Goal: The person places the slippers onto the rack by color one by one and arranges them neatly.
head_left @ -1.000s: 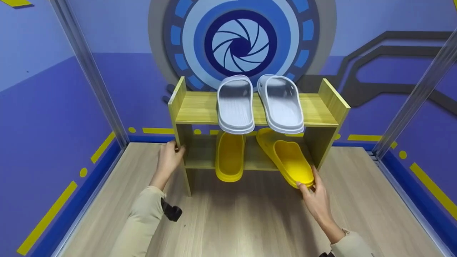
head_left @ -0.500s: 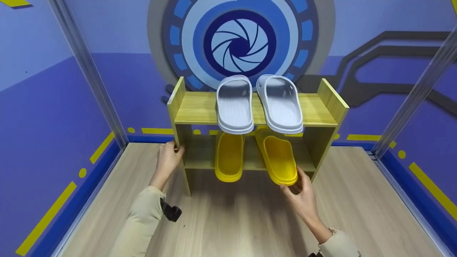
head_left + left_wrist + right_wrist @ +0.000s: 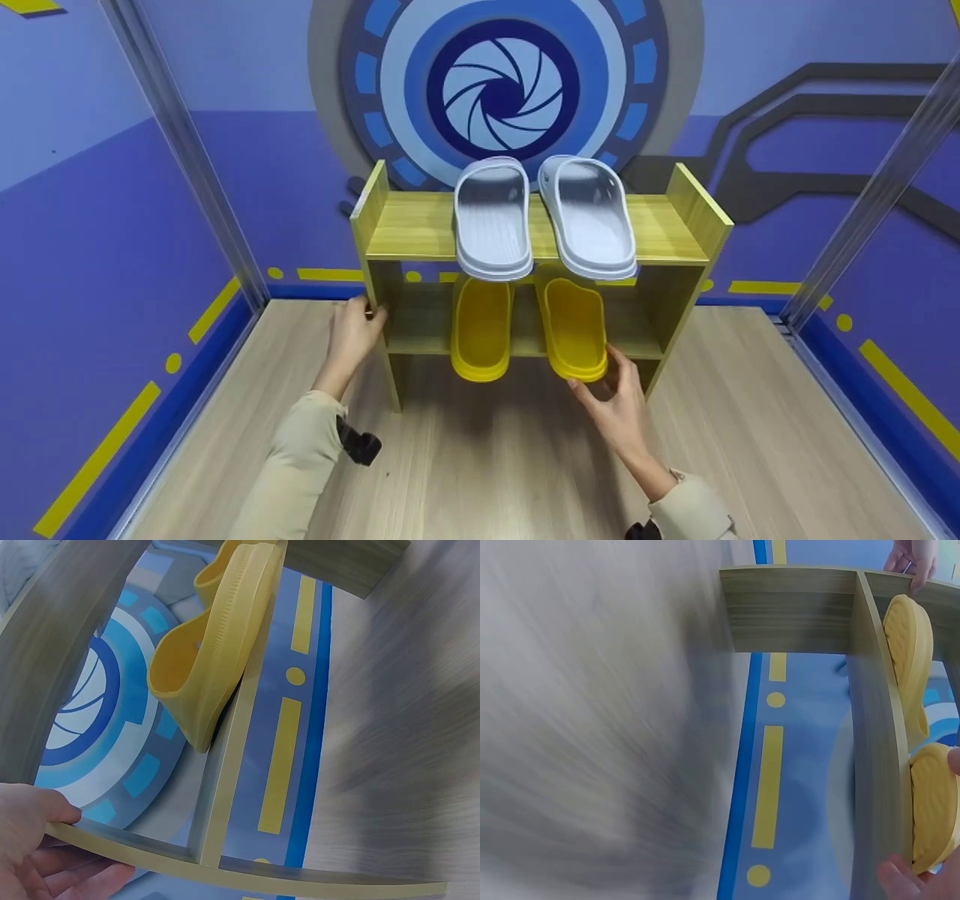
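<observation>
A wooden two-tier shoe rack [image 3: 409, 236] stands in the middle of the head view. My left hand [image 3: 354, 330] grips its left side panel, thumb on the inner face and fingers outside in the left wrist view. My right hand [image 3: 624, 416] holds the heel of the right yellow clog [image 3: 576, 326], thumb at one side and fingers at the other. That clog lies on the lower shelf, toe inward. Beside it on the left is the other yellow clog [image 3: 482, 326], its heel jutting past the shelf edge. Both yellow toes are partly hidden under the upper shelf.
Two pale grey clogs, the left one [image 3: 493, 217] and the right one [image 3: 590, 217], sit on the upper shelf with heels over its front edge. The rack stands on a wood-look tabletop [image 3: 487, 480]. Blue printed walls [image 3: 247, 172] and metal posts enclose it.
My right hand has shifted the right yellow clog leftward and turned it straighter, closer to its mate. The left hand stays on the rack's side panel.
</observation>
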{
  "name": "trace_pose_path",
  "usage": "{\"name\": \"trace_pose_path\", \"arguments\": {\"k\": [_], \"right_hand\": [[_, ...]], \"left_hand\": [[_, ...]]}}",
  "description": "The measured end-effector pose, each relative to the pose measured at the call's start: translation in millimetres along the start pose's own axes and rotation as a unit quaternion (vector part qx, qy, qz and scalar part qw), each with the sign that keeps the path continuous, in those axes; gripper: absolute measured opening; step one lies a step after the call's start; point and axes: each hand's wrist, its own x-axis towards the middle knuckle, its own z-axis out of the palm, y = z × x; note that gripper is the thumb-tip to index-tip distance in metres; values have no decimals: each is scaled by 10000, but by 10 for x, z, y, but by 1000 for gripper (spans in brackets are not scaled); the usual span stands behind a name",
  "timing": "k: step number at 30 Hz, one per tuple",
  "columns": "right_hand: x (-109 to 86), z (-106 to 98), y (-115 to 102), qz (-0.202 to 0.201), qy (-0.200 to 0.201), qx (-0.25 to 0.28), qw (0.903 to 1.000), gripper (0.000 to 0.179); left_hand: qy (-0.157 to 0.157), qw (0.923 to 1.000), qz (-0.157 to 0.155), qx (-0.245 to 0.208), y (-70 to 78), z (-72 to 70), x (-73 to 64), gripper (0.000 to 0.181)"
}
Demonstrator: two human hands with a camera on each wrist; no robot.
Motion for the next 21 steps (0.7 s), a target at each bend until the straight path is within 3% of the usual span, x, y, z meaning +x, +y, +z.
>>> {"name": "trace_pose_path", "arguments": {"k": [2, 9, 13, 17, 21], "right_hand": [[5, 21, 67, -23, 8, 17, 10000, 70], [10, 24, -246, -94, 10, 55, 9999, 67], [14, 1, -274, -90, -16, -91, 9999, 66], [27, -80, -227, 30, -47, -28, 10000, 66], [58, -256, -8, 198, 57, -59, 9998, 61]], "left_hand": [[8, 10000, 16, 5, 4, -1, -5, 18], [-84, 9999, -67, -25, 19, -12, -2, 20], [-59, 9999, -69, -89, 16, 1, 4, 19], [-30, 9999, -9, -119, 14, 12, 1, 19], [-129, 9999, -70, -81, 8, 9, -9, 21]]}}
